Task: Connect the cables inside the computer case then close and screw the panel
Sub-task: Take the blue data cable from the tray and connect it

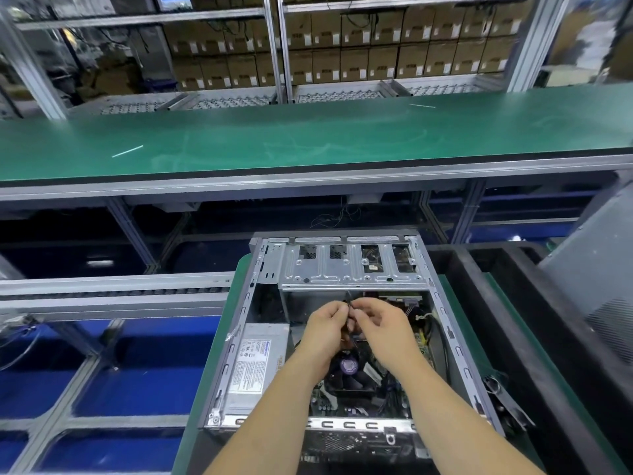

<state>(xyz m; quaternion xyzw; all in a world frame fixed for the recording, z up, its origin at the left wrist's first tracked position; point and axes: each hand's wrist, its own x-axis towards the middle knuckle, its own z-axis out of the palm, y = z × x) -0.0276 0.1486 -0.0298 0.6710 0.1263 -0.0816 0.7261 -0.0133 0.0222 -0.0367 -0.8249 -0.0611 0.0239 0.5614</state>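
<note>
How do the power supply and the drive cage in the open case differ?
The power supply is a closed grey box bearing a white printed label; the drive cage is bare stamped metal with cut-out openings. The power supply lies along the case's left wall, the drive cage spans its far end. Both are silvery metal.

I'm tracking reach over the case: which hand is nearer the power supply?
Left. The left hand is just beside the power supply, toward the case's middle; the right hand is farther that way, beyond the left hand.
</note>
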